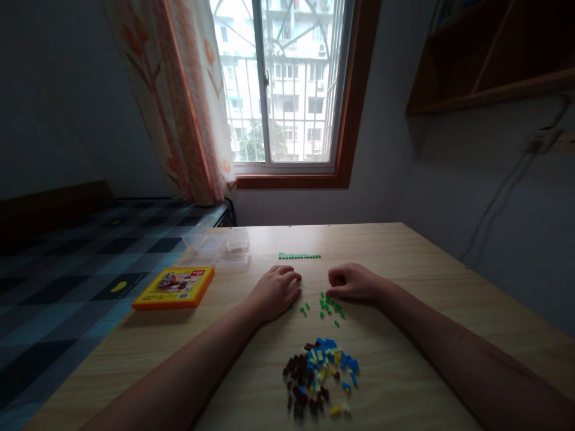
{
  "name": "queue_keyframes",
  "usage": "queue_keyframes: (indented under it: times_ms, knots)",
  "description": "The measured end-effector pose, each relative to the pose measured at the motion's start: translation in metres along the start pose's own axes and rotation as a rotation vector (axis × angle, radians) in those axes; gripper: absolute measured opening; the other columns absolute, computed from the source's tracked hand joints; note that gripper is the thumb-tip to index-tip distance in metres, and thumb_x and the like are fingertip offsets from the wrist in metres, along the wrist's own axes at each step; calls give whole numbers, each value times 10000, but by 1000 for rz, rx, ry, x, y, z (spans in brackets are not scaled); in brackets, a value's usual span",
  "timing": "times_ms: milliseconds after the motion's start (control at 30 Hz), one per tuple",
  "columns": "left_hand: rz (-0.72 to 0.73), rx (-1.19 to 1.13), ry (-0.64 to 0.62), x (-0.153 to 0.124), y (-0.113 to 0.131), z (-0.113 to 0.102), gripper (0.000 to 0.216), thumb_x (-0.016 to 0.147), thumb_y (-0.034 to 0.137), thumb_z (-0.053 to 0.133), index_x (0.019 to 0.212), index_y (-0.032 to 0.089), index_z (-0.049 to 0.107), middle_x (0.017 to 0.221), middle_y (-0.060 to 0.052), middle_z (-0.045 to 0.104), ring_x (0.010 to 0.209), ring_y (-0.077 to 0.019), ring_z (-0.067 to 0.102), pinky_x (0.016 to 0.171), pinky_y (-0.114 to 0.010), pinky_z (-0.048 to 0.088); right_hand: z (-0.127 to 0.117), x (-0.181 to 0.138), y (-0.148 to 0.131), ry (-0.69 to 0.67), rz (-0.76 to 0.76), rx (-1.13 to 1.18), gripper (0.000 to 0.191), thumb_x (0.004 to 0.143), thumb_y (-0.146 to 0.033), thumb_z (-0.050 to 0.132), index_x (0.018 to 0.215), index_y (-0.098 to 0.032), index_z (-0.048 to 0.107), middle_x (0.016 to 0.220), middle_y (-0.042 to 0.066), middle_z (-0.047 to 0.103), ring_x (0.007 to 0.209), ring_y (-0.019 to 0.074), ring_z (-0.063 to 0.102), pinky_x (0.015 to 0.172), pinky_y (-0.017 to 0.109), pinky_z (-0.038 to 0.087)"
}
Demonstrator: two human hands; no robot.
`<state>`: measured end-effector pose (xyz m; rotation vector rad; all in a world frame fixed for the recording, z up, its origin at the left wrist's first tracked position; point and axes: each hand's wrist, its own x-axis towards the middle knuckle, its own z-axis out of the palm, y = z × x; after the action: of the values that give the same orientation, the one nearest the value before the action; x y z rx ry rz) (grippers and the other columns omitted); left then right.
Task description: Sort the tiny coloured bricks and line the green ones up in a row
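Note:
My left hand (276, 291) rests on the table, its thumb apart from the bent fingers and nothing visible between them. A few small green bricks (305, 308) lie close to its thumb. Opposite it, my right hand (354, 280) is curled, fingertips and thumb together at the upper edge of a loose cluster of green bricks (330, 306). Whether a brick is pinched there is too small to make out. Beyond both hands runs a straight row of green bricks (300, 256). Nearer to me lies a mixed pile of brown, blue, yellow and cream bricks (317, 374).
On the left of the wooden table (381, 365) lies a yellow-orange box (175, 288). Clear plastic trays (220, 246) stand behind it. A bed with a checked cover (58, 299) adjoins the table's left side. A window (296, 90) and curtain (188, 108) are ahead.

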<state>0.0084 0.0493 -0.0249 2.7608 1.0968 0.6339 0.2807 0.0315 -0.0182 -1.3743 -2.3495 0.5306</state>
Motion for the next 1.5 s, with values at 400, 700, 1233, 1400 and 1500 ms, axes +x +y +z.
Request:
queue_keyframes:
  times_ms: [400,700,1233,1400,1500]
  knots:
    - [223,-130,7,-6,24,-11,267,932,259,506,1082,262,727,1195,-85,651,1086,-233,588,973,-419,483,0,3,5,-31,-13,34,345,757,-495,713,710,-165,623,641,-25,565,594,110,462,538,222,289]
    - [297,-90,-99,-7,38,-18,310,934,293,509,1183,305,693,1243,-82,639,1147,-240,578,1005,-415,459,-5,4,1,-81,-2,17,357,744,-519,718,719,-169,654,628,-29,571,590,110,460,541,234,268]
    - [140,27,-38,-3,19,-10,348,975,391,427,1122,282,724,1201,-86,644,1077,-246,582,961,-418,473,4,5,-5,50,48,-99,241,828,-403,629,746,-181,671,673,-4,632,610,122,505,566,238,281]
    - [111,88,-69,0,14,-6,411,996,410,366,1280,279,633,1215,-83,634,1121,-252,552,1008,-431,432,21,10,-14,195,136,-209,294,886,-455,573,776,-208,687,713,22,682,641,145,551,573,251,275]
    - [104,79,-77,-1,13,-5,432,996,418,368,1340,272,584,1263,-84,618,1165,-255,533,1042,-440,407,25,11,-15,247,132,-179,300,916,-446,537,815,-218,702,722,22,690,646,149,568,580,252,296]
